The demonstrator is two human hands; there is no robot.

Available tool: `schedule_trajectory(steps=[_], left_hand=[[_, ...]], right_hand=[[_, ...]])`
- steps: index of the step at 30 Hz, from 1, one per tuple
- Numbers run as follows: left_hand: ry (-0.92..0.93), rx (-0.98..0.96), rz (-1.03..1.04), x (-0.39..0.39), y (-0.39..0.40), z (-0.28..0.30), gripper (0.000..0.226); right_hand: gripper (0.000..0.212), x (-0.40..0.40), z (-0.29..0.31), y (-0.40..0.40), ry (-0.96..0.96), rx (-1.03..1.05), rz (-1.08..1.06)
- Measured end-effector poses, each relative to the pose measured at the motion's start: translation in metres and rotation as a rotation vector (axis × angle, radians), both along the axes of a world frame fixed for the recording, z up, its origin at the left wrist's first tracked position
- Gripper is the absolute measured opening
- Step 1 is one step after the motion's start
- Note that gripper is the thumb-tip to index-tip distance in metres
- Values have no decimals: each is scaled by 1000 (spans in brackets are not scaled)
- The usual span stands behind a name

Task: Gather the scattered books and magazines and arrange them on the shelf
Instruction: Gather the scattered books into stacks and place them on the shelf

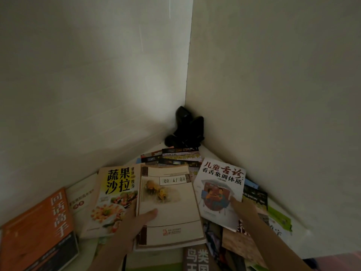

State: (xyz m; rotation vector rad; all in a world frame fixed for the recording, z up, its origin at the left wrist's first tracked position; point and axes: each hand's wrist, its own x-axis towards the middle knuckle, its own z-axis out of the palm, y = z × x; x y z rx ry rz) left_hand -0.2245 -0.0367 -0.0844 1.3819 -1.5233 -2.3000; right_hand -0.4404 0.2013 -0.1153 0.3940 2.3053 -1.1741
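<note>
Left hand (134, 222) gripping the cream book (172, 204), thumb on top. Right hand (244, 208) pinching the white book (220, 190), just beside the cream one. Yellow salad book (115, 194) and orange book (39, 229) left of the hands. Black thing (185, 132) far beyond, in the corner.

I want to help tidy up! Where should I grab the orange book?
Take the orange book by its long right edge, coming from the right. That edge looks bare, beside the salad book. It lies flat, so slide fingers under and thumb on top.
</note>
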Motion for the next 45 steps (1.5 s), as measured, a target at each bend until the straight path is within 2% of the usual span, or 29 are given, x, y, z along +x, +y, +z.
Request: schedule_trajectory(steps=[5, 10, 13, 16, 18, 20, 23, 24, 27, 28, 29, 31, 32, 34, 35, 36, 38, 40, 42, 45], left_hand=[[8, 51, 10, 1, 0, 1, 54], [-1, 44, 21, -1, 2, 4, 50], [-8, 58, 27, -1, 2, 3, 56], [-10, 54, 30, -1, 2, 4, 64], [-8, 40, 42, -1, 5, 6, 63], [9, 21, 59, -1, 6, 8, 56], [105, 135, 138, -2, 5, 13, 46], [131, 204, 142, -2, 5, 16, 45], [158, 304, 66, -1, 3, 22, 65], [144, 269, 45, -1, 4, 21, 66], [109, 191, 19, -2, 3, 20, 58], [11, -119, -6, -5, 4, 13, 24], [-5, -183, -23, -7, 5, 6, 24], [-2, -199, -24, -10, 6, -2, 29], [-8, -206, -11, -11, 6, -2, 38], [3, -201, 0, -9, 6, -6, 51], [61, -201, -22, -1, 6, -6, 75], [158, -245, -94, 8, 9, -6, 94], [237, -315, -157, 13, 13, 1, 90], [359, -452, -226, 13, 18, 25, 83]], right_hand=[[30, 4, 23, -7, 184, -49, 40], [27, -4, 75, -9, 376, 98, 191], [27, -1, 105, -4, 506, 164, 324], [25, 6, 144, -2, 615, 41, 361], [20, 14, 164, -8, 554, -186, 317], [16, 28, 168, -23, 357, -411, 294], [18, 52, 132, -50, 139, -470, 321], [19, 60, 114, -57, 95, -448, 330], [24, 80, 58, -71, 84, -269, 408], [25, 84, 46, -73, 109, -190, 428], [25, 86, 39, -73, 136, -117, 439], [29, 83, 33, -72, 236, 51, 499], [36, 81, 32, -69, 290, 135, 556], [63, 77, 23, -66, 347, 166, 638], [71, 78, 22, -66, 305, 118, 656], [69, 80, 23, -66, 233, 74, 649], [49, 85, 24, -64, 177, -14, 630], [40, 87, 25, -61, 172, -188, 580], [40, 86, 33, -57, 101, -383, 549], [82, 78, 45, -49, 32, -664, 511]])
